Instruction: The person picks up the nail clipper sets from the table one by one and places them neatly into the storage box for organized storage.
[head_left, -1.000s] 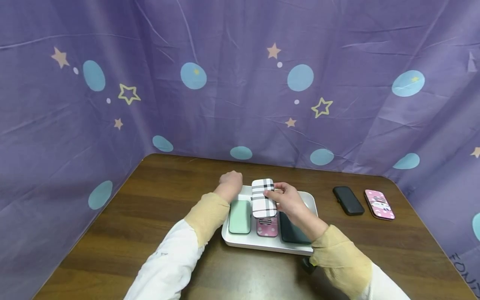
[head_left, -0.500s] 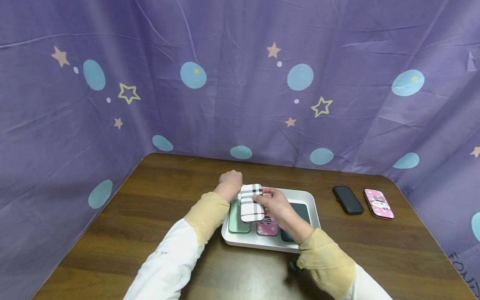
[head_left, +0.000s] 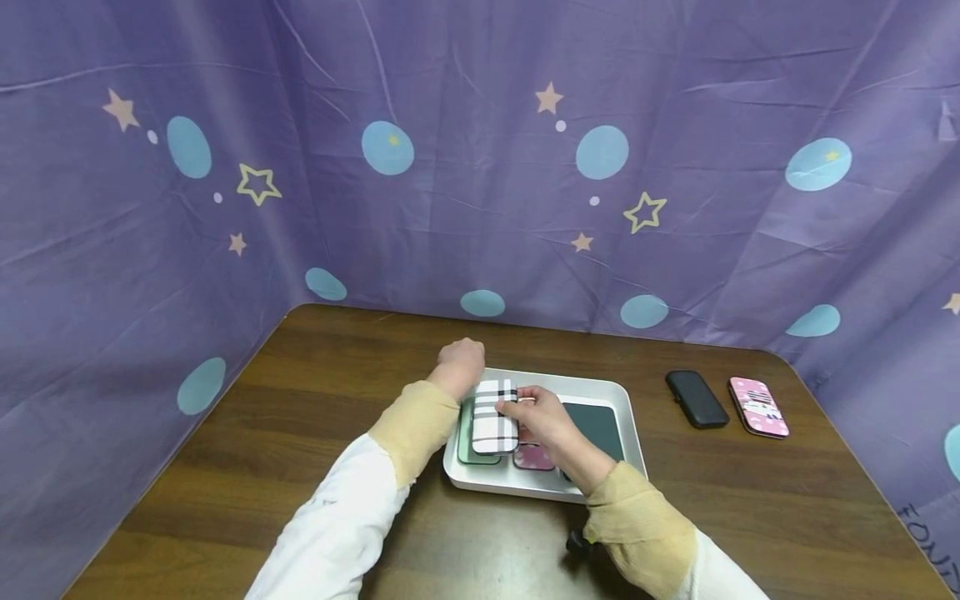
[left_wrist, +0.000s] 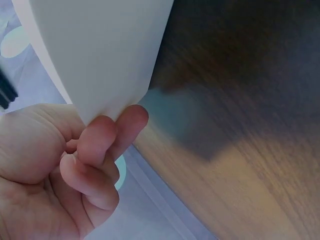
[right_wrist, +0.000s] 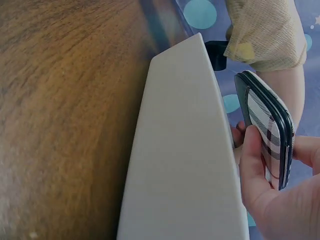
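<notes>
My right hand [head_left: 543,417] pinches a slim white-and-black plaid case [head_left: 495,421], thumb on its top. In the right wrist view the case [right_wrist: 267,122] shows its dark edge, tilted beside the tray's outer wall [right_wrist: 180,145]. The white rectangular tray [head_left: 517,487] sits on the table. Seen from above, the plaid case overlaps a mint-green case [head_left: 478,457] on the tray's left side. A pink case [head_left: 534,458] lies in the middle, partly covered, with a dark green case [head_left: 596,425] to its right. Curled fingers of my left hand [left_wrist: 90,160] grip the tray's far left corner.
Toward the right of the wooden table [head_left: 240,467] lie a black case [head_left: 697,400] and a pink patterned case [head_left: 759,408]. A purple curtain [head_left: 480,208] hangs behind the table. A small black object [head_left: 577,543] is at the right sleeve.
My right hand has carried the plaid case left and toward me, from over the pink case to over the mint-green one. The left hand stays at the tray's corner.
</notes>
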